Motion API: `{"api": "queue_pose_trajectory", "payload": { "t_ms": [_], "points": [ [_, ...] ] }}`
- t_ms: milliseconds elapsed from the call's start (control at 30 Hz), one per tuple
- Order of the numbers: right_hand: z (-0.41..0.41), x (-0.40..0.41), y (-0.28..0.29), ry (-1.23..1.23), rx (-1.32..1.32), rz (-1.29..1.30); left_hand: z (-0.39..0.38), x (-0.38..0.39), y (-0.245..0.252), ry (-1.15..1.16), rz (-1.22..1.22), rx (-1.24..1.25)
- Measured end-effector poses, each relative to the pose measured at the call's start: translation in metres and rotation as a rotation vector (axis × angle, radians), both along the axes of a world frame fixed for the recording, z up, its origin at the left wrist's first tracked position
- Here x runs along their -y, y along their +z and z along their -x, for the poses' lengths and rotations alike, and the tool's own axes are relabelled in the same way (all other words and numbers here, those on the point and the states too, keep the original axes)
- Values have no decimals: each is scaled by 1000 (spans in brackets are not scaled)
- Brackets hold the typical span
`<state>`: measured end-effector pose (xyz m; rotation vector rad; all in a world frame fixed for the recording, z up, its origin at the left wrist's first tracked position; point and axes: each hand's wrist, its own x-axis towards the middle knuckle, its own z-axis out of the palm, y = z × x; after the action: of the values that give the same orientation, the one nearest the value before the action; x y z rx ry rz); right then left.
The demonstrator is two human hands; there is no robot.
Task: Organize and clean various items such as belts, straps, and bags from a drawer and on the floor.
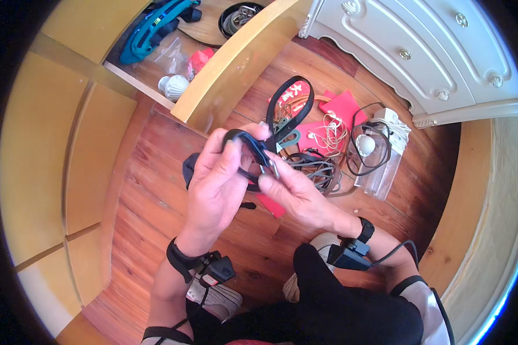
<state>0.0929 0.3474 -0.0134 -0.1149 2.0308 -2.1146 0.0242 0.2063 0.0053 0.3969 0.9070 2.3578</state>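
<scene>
Both hands are raised over the floor around a black belt [290, 125], which looks like leather. My left hand [218, 177] grips a bent stretch of the strap between thumb and fingers. Beside it, my right hand [300, 194] pinches the belt at its metal buckle [273, 166]. One loop of the strap stands up beyond the hands. Below and behind lies a heap of red envelopes [339, 108], white earphones [332, 131] and coiled grey cords [321, 170]. A dark item [191, 168] is partly hidden behind my left hand.
An open drawer [237, 64] at upper left holds a teal bag [155, 32], a coiled belt [237, 19], plastic bags and a white ribbed knob [175, 87]. At right lie a white power strip [388, 123] and a clear plastic box [377, 177]. A white dresser [418, 56] stands behind.
</scene>
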Motion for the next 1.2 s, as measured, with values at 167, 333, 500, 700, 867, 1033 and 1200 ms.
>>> {"api": "queue_pose_trajectory", "payload": {
  "t_ms": [167, 333, 500, 700, 867, 1033, 1200],
  "points": [
    [2, -10, -16, 112, -236, -291, 5, 13, 2, 109, -94, 85],
    [-5, -37, -37, 152, -335, -602, 17, 33, 16, 154, -93, 74],
    [-1, -59, -4, 108, -351, -571, 26, 46, 32, 38, 129, 127],
    [16, -49, 36, 155, -696, -659, 12, 22, 37, -334, 730, 24],
    [19, -43, 30, 124, -755, -717, -4, 15, 21, -319, 894, -443],
    [18, -43, 30, 222, -738, -762, -14, 10, -1, -303, 1038, -540],
    [34, -61, 40, 90, -694, -837, -2, 21, 5, -518, 564, -42]
  ]
}}
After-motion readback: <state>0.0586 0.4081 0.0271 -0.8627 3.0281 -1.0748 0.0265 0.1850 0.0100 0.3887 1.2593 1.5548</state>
